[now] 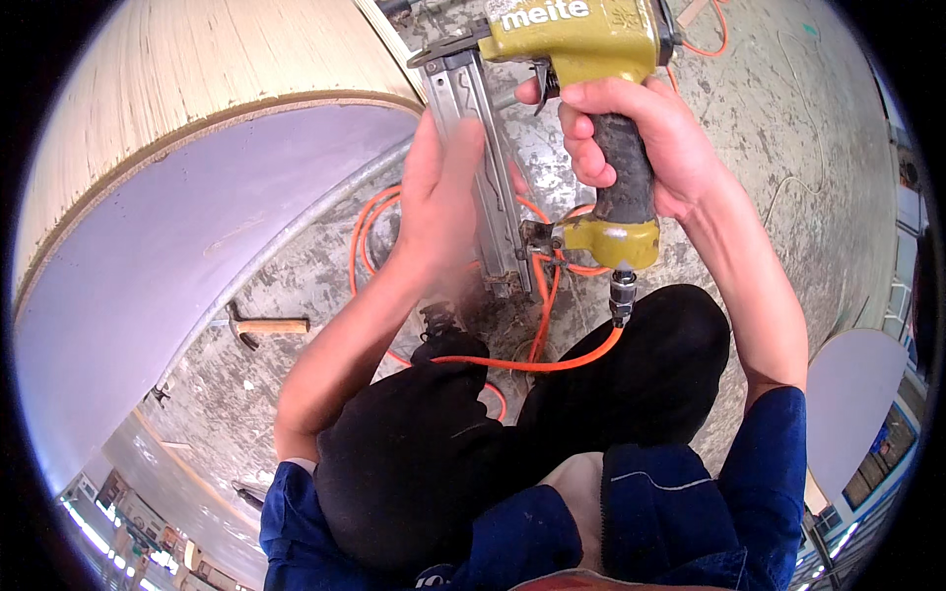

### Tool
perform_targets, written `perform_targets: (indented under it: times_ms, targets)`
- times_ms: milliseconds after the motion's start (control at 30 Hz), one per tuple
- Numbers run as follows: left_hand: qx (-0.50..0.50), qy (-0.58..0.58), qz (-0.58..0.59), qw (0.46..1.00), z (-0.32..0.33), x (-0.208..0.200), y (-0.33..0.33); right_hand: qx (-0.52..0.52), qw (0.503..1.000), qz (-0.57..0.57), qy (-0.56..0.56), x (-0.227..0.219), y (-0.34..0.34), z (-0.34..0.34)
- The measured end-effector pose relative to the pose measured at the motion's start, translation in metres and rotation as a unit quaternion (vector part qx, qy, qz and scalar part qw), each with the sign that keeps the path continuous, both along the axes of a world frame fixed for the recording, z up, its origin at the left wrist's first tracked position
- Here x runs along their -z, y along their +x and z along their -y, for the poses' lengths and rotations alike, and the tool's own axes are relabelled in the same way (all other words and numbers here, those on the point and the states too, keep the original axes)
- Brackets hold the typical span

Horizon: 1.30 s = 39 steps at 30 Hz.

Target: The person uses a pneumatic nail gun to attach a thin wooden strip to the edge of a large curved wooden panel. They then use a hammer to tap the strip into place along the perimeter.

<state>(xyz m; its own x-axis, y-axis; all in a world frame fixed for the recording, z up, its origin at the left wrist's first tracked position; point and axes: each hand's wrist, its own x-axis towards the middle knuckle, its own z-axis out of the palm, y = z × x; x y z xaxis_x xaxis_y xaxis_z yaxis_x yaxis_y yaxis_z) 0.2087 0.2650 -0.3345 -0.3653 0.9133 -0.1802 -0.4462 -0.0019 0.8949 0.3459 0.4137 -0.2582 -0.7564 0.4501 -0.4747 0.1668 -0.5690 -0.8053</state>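
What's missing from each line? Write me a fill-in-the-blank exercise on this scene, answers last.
1. The person's right hand grips the black textured handle of the yellow metal nail gun, with the index finger beside the ____.
2. Counting the left hand around the long silver metal magazine, the nail gun is held with ____ hands.
3. The long flexible hose joined to the nail gun is coloured ____.
4. The claw hammer with the wooden handle lies on the grey, mottled ____.

Missing words: trigger; two; orange; floor.

This is a workshop. A nail gun point(591, 51), orange air hose point(552, 366), hammer point(272, 326), scuffed floor point(754, 128) and curved plywood point(227, 54) show it.
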Motion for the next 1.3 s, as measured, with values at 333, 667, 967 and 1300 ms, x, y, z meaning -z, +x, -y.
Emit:
perform_targets:
  times_ms: [333,667,967,1300]
  targets:
    - [-0.083,-0.056,-0.061,0.993,0.004,-0.007,0.006,-0.054,0.996,-0.002,-0.066,0.002,-0.019,-0.013]
    - [-0.092,-0.027,-0.034,0.995,0.002,-0.013,0.006,-0.043,0.998,0.013,-0.046,-0.003,-0.027,-0.016]
    - [-0.09,-0.034,-0.056,0.994,-0.001,-0.013,0.008,-0.058,0.998,0.008,-0.031,0.0,-0.027,-0.02]
    - [-0.076,-0.034,-0.014,0.996,0.001,-0.021,0.007,-0.059,0.997,0.01,-0.043,0.0,-0.028,-0.025]
